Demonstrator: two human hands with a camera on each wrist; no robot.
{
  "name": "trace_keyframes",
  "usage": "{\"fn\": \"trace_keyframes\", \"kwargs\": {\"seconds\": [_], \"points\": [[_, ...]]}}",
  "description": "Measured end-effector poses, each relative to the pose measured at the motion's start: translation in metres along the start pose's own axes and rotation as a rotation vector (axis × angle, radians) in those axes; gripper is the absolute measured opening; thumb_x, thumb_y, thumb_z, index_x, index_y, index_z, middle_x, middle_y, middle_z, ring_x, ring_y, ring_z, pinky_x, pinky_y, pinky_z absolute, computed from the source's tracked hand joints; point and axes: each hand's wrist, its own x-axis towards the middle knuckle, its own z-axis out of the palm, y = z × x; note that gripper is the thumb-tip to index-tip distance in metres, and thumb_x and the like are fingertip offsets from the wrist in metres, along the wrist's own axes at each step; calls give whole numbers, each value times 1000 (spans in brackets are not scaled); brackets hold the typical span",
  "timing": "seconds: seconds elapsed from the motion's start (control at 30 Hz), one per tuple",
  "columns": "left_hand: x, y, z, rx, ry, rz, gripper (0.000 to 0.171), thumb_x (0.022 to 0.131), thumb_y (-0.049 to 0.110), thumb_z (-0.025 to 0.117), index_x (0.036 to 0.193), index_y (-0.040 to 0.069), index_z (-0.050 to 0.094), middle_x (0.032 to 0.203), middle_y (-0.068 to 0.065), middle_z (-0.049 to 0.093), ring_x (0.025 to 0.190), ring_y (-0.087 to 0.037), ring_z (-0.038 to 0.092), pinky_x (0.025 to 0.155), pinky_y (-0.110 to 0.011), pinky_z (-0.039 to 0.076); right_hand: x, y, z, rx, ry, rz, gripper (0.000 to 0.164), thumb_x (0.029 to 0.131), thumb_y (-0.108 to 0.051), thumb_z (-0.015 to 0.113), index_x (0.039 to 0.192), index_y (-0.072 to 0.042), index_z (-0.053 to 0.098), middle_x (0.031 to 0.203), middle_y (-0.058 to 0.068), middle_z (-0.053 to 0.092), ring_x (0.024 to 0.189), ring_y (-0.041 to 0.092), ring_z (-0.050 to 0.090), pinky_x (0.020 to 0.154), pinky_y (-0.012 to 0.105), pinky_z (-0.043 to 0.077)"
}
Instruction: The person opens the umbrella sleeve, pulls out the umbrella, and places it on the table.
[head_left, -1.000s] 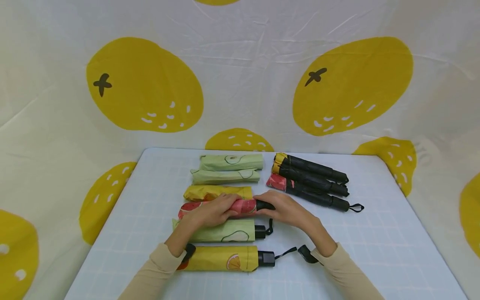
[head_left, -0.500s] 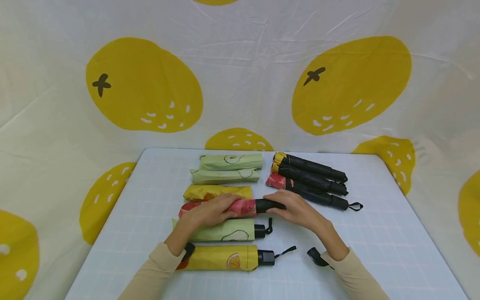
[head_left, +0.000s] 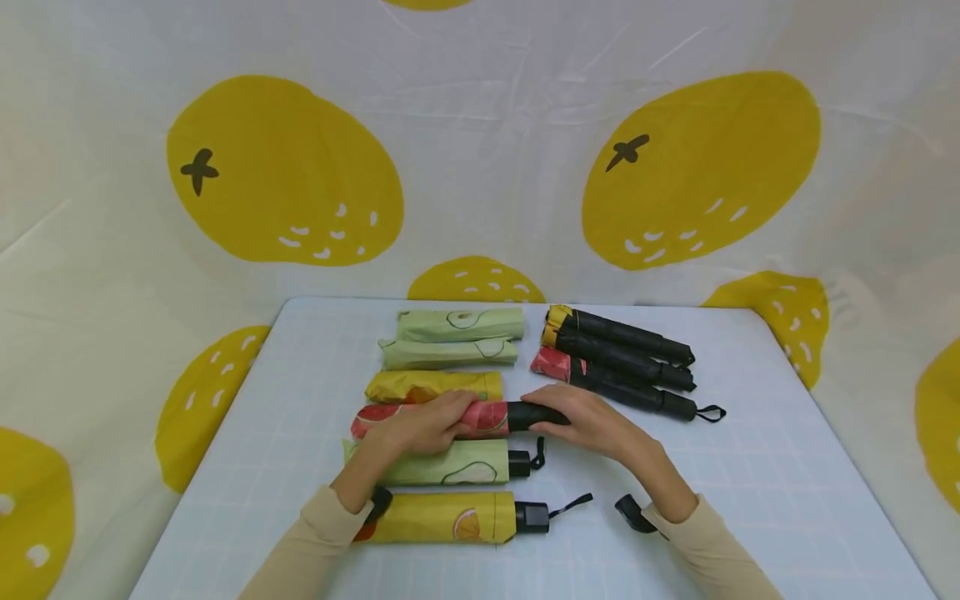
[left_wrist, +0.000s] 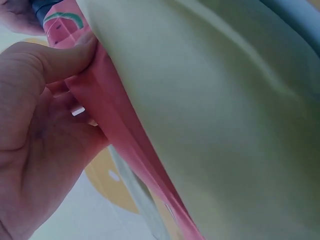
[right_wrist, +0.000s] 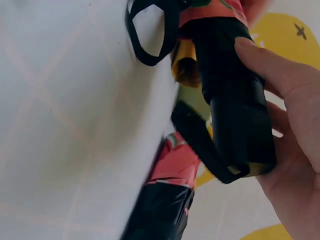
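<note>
A folded umbrella in a red watermelon-print sleeve lies crosswise between the hands, its black end pointing right. The left hand grips the red sleeve near its middle; in the left wrist view the thumb lies on the fabric. At the black end, the right hand holds on with thumb and fingers on opposite sides. A black wrist strap dangles from that end in the right wrist view. Just nearer the body is an avocado-print umbrella, partly under the left forearm.
A yellow orange-print umbrella lies nearest. Behind the hands are a yellow sleeve and two green avocado-print sleeves. Several black folded umbrellas with coloured ends lie at the back right of the white table.
The right hand has moved a little right, and more of the black end shows beyond the red sleeve. The left hand keeps its grip in nearly the same place.
</note>
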Motion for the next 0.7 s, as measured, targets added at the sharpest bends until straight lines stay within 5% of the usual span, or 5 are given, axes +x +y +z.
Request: {"fn": "trace_keyframes", "kwargs": {"seconds": [0.2,0.4,0.7], "points": [[1,3,-2,13,3,36,24,107,10,54,128,1,50,113,-7,56,106,-25,53,98,-43,47,9,-4,7,-91,-43,-71,41,92,-23,79,127,-3,69,117,6,72,108,19,67,93,38,56],[-2,2,1,37,2,14,21,106,10,56,124,1,51,111,-7,56,106,-25,54,100,-43,47,13,-5,14,-59,-129,-18,40,98,-21,72,132,-1,65,119,7,71,108,19,66,93,37,56],[-5,1,2,-1,84,32,32,107,14,57,136,3,50,125,-8,57,112,-24,53,102,-43,47,8,-1,16,-178,82,-156,34,88,-16,82,118,-3,73,109,6,76,98,18,72,79,35,60]]}}
